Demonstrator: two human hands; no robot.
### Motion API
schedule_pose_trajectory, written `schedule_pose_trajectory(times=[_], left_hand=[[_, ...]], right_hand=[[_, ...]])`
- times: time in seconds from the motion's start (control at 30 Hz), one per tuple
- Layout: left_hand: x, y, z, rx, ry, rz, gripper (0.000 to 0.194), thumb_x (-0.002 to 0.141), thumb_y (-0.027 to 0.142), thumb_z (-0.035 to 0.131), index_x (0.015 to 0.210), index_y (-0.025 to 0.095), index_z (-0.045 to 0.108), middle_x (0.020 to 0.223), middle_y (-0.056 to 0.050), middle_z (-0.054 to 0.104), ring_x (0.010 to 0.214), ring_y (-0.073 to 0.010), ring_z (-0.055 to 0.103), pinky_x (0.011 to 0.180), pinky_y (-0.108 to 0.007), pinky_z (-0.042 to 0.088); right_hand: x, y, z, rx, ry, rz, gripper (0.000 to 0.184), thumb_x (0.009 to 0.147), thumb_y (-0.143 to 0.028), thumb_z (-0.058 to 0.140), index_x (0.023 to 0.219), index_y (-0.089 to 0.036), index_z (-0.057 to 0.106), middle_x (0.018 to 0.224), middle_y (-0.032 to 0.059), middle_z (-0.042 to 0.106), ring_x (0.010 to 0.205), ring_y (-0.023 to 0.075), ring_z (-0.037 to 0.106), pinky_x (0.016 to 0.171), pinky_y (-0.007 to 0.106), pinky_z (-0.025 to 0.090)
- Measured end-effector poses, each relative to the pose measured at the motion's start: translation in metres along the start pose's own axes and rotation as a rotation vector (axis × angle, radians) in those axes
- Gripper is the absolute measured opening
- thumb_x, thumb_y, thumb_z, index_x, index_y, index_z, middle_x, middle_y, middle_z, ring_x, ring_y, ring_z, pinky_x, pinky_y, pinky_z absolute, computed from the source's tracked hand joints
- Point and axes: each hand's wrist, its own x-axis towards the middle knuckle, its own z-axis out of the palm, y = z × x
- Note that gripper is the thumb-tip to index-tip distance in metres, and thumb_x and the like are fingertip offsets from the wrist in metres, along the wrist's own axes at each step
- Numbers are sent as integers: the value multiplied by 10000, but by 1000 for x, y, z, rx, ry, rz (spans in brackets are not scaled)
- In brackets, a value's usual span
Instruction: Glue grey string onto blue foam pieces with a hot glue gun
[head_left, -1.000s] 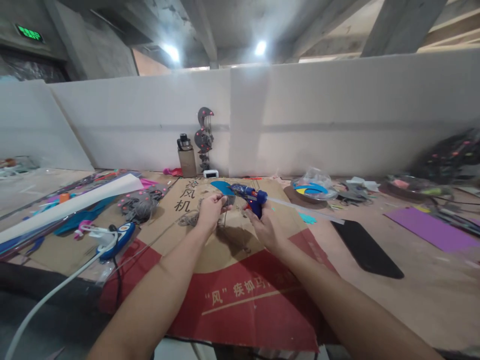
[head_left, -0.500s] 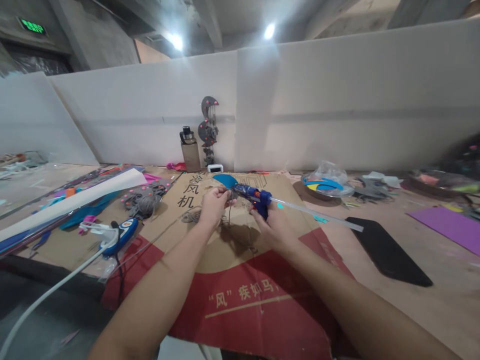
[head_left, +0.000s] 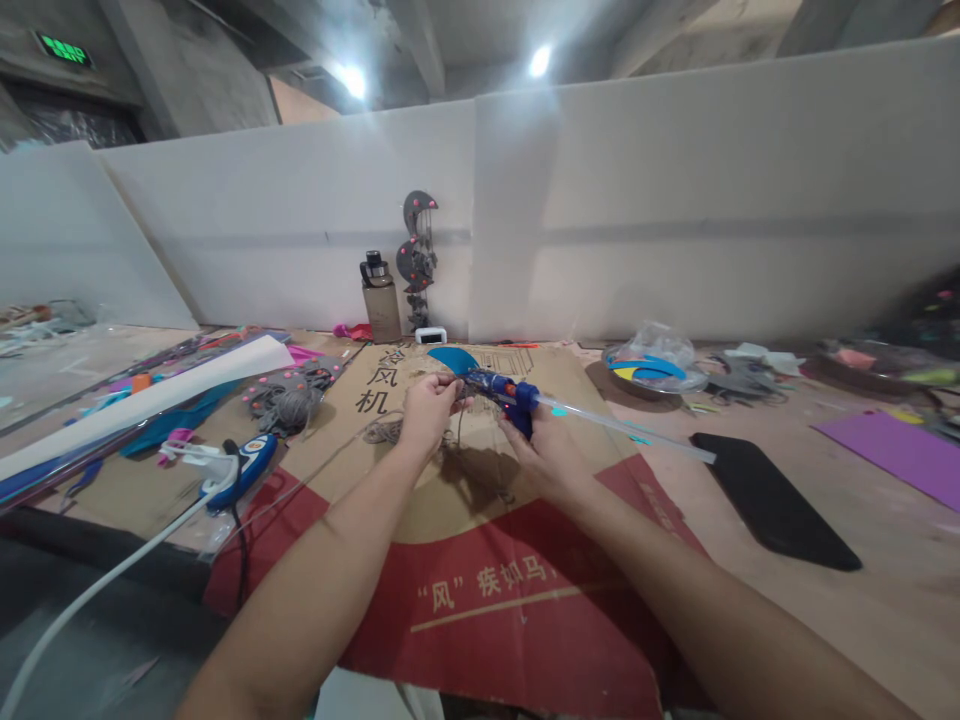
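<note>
My right hand (head_left: 541,455) is closed around the grip of a blue glue gun (head_left: 510,392), whose clear glue stick (head_left: 630,432) juts out to the right. The gun's nozzle points left at a blue crescent-shaped foam piece (head_left: 450,359). My left hand (head_left: 424,412) is closed, pinching that blue piece at its lower edge, with grey strings (head_left: 459,440) dangling beneath it. Both hands hover over a flattened brown and red cardboard sheet (head_left: 495,590) on the table.
A second glue gun (head_left: 244,468) with a white cable lies at the left beside grey yarn (head_left: 289,405) and a white roll (head_left: 150,400). A bottle (head_left: 379,300) and a grey hanging ornament (head_left: 417,260) stand against the white partition. A black mat (head_left: 772,500) and purple sheet (head_left: 885,445) lie right.
The view tilted down a little between the earliest frame and now. My hands stay together on the glue gun and blue piece; the gun has dipped slightly.
</note>
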Motion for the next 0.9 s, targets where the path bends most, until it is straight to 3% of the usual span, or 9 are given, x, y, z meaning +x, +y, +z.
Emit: schedule_pose_trajectory(times=[0.33, 0.9], left_hand=[[2, -1, -4, 35, 4, 75, 102, 743, 182, 676, 771, 129, 594, 635, 11, 603, 593, -99, 621, 717, -307, 577], [2, 4, -3, 22, 10, 142, 134, 722, 216, 677, 770, 135, 582, 631, 13, 611, 599, -113, 605, 705, -332, 567]], right_hand=[[1, 0, -2, -22, 18, -11, 368, 894, -385, 447, 1180, -171, 535, 1090, 154, 646, 1005, 290, 601, 864, 435, 464], [3, 4, -4, -37, 31, 16, 411, 894, -418, 432, 1167, -133, 545, 1084, 184, 643, 995, 312, 604, 869, 464, 464]])
